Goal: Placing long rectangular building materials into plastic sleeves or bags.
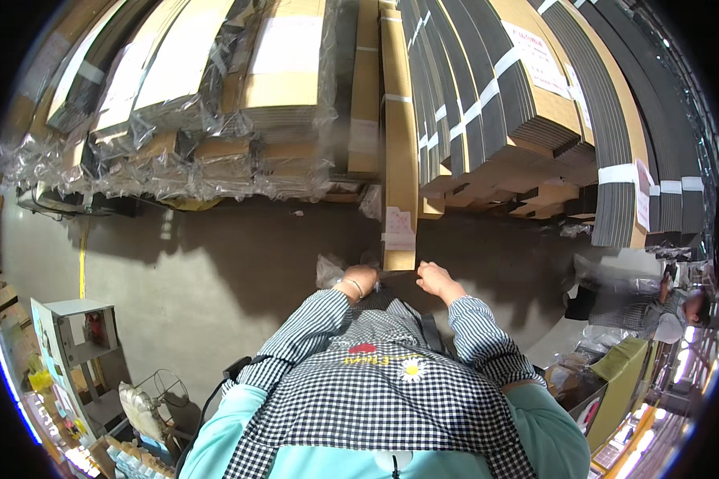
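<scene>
A long, narrow stack of brown cardboard strips (398, 160) juts out toward me, with white bands round it and a pinkish paper label (399, 227) close to its near end. Left of that end is my left hand (361, 279), a bracelet on the wrist, fingers curled and partly hidden. Crumpled clear plastic film (328, 272) shows right beside this hand; whether the fingers grip it is unclear. On the other side of the stack's end, my right hand (436, 279) has its fingers bent inward, close to the cardboard. Anything between them is too small to make out.
Banded stacks of dark-edged cardboard (487, 104) fill the far right. Plastic-wrapped cardboard stacks (284, 72) stand at the far left. A grey shelf cart (84, 351) is at the left. Another person (651, 307) and a green-sided container (617, 391) are at the right.
</scene>
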The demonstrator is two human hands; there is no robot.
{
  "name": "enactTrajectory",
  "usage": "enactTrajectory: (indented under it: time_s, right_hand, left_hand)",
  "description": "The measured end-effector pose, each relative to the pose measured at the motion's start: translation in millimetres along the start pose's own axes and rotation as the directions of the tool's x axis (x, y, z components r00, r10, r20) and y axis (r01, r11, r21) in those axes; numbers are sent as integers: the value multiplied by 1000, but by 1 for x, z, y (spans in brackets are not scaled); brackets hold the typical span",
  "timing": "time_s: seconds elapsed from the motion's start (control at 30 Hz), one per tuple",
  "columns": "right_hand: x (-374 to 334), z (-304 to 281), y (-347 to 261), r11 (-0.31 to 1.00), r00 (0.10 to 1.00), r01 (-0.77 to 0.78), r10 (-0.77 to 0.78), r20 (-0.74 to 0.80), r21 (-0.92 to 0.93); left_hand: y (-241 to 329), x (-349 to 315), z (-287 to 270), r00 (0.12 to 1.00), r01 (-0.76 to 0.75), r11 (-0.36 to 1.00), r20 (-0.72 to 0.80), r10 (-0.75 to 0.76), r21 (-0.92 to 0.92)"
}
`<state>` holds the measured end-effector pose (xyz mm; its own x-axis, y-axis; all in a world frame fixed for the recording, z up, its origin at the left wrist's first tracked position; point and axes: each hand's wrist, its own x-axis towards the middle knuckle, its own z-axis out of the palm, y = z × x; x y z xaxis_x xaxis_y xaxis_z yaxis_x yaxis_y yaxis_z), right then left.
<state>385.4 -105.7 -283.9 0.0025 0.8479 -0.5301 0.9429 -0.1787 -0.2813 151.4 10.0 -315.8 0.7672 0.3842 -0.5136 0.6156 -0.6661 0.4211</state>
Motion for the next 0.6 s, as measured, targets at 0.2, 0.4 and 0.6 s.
enactTrajectory:
  time_s: [0.2,0.4,0.6]
  right_hand:
    - [-17,-73,-7,629,983,179,-144,-113,757]
    - [54,-28,-35,382,656,296,585,-477,875]
    - [89,-34,-12,623,644,148,529,-553,768]
  left_hand:
    - [5,-35,-89,908,-381,868,-303,288,-317]
    - [-19,17,-68,825,-390,667,-563,-54,-635]
    - [-19,56,-86,783,-2,885,-551,-288,-465]
